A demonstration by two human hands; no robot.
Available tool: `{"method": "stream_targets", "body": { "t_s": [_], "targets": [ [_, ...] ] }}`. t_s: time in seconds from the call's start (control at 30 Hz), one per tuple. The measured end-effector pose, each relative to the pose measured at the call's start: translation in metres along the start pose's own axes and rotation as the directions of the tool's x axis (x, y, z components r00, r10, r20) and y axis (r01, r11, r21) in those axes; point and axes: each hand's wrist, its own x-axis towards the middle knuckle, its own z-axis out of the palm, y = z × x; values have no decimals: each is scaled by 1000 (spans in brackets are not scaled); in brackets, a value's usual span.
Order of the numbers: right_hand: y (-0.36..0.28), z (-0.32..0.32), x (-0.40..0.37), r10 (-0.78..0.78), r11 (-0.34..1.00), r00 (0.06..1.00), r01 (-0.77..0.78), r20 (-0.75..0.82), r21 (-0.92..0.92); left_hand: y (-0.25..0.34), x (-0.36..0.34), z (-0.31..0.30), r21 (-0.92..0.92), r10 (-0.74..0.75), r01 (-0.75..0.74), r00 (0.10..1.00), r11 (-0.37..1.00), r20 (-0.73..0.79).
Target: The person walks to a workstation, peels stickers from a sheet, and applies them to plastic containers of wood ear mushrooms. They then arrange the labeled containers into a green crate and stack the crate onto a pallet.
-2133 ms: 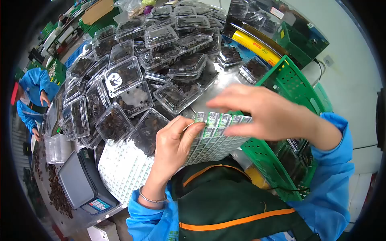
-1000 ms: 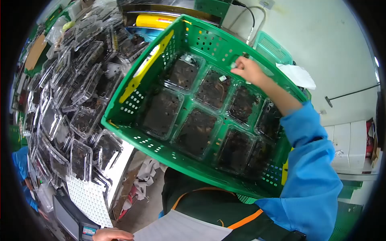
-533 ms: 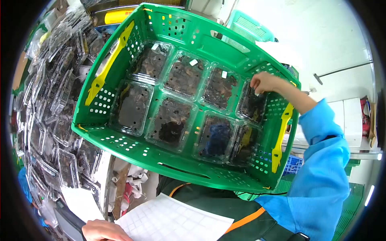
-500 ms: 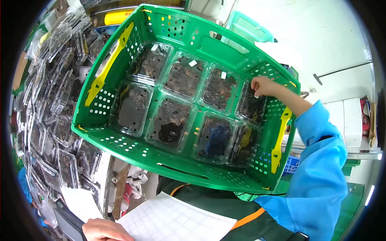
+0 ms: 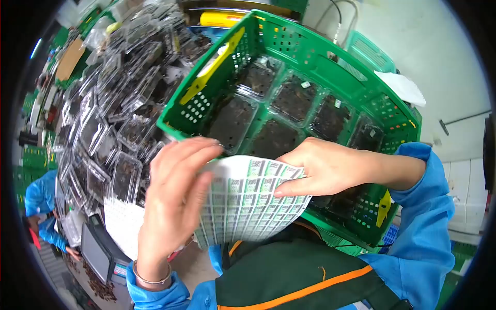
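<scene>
My left hand [image 5: 178, 194] and my right hand [image 5: 330, 168] hold a curved sheet of stickers [image 5: 248, 199] between them, in front of my apron. Its printed face shows rows of small green and white labels with dark codes. The right thumb and fingers pinch its upper right edge; the left hand is closed at its left edge, partly blurred. Behind the sheet stands a green crate [image 5: 310, 51] with clear lidded plastic boxes of dark contents. Small white labels sit on the far-row boxes, including the far-right box [image 5: 367, 137]. My hands and the sheet hide part of the near row.
Many clear plastic boxes [image 5: 126, 170] are heaped at the left. Below them are a white sheet [image 5: 124, 222] and a dark device [image 5: 98, 253]. Another person's blue sleeve [image 5: 41, 194] shows at far left. A light green basket [image 5: 369, 51] stands behind the crate.
My right hand has come back from the far-right box to the sheet. The sheet has been lifted and turned to show its printed side, and my left hand has risen with it.
</scene>
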Motion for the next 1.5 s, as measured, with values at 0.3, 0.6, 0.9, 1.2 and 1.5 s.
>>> {"method": "stream_targets", "body": {
  "t_s": [0.3, 0.6, 0.9, 1.2, 1.5],
  "targets": [
    [-23, 2, 6, -285, 916, 953, 239, -102, -321, -1, -10, -3, -34, 33, -30, 994, 999, 105],
    [-29, 2, -2, -111, 955, 987, 75, -112, -286, 0, -15, 22, -150, 16, -7, 998, 989, 58],
    [-31, -3, 5, -302, 894, 932, 204, -200, -398, 6, -1, 23, -103, 110, -96, 983, 990, 145],
    [17, 22, -1, -748, 531, 644, 437, -159, -725, 0, -1, 35, -331, 30, 81, 948, 940, 316],
    [31, 20, -10, -563, 778, 770, 373, -299, -505, 4, 4, 42, -353, -9, 164, 915, 921, 403]
  ]
}}
